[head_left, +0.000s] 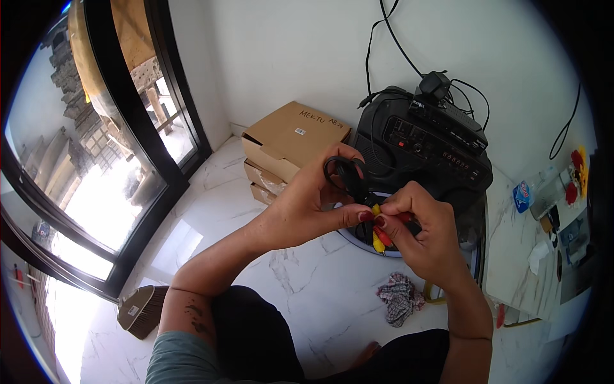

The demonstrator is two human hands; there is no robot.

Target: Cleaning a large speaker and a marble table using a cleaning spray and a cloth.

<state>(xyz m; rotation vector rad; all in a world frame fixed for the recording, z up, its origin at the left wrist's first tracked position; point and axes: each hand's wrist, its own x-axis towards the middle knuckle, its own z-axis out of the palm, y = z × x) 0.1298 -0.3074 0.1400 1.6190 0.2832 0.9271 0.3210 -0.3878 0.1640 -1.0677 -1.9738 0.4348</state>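
Observation:
Before me, a bundled black cable with yellow and red RCA plugs is held between both hands. My left hand grips the coiled part, its thumb pressed near a yellow piece. My right hand pinches the same bundle by the coloured plugs with thumb and forefinger. Just beyond the hands stands a large black speaker with a control panel. On it rests a black set-top box, with a black power adapter on top and loose cables around. The fingers hide part of the bundle.
Stacked cardboard boxes stand left of the speaker. A crumpled checked cloth lies on the marble-patterned floor. A broom lies at the lower left near a black-framed glass door. At the right, a table holds a blue packet and artificial flowers.

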